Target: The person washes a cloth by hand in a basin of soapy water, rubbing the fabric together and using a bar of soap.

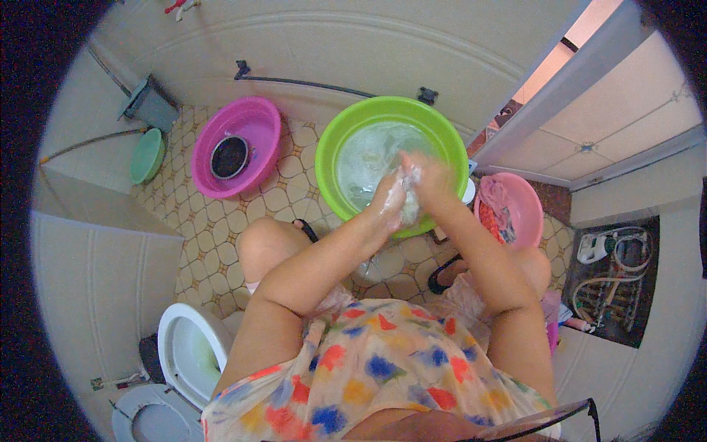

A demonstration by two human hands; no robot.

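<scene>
My left hand (391, 193) and my right hand (433, 179) meet over the near part of a green plastic basin (331, 190). Suds cover the fingers, and a pale, soapy cloth (410, 210) is bunched between the two hands. The right hand is blurred. Cloudy, foamy water (364, 157) fills the basin's bottom; whether anything lies under the foam cannot be told.
A magenta basin (201, 166) holding a dark round dish (230, 157) stands left on the tiled floor. At right is a pink basin with clothes (533, 207). A toilet (171, 331) is at lower left, a grey bin (152, 105) at upper left.
</scene>
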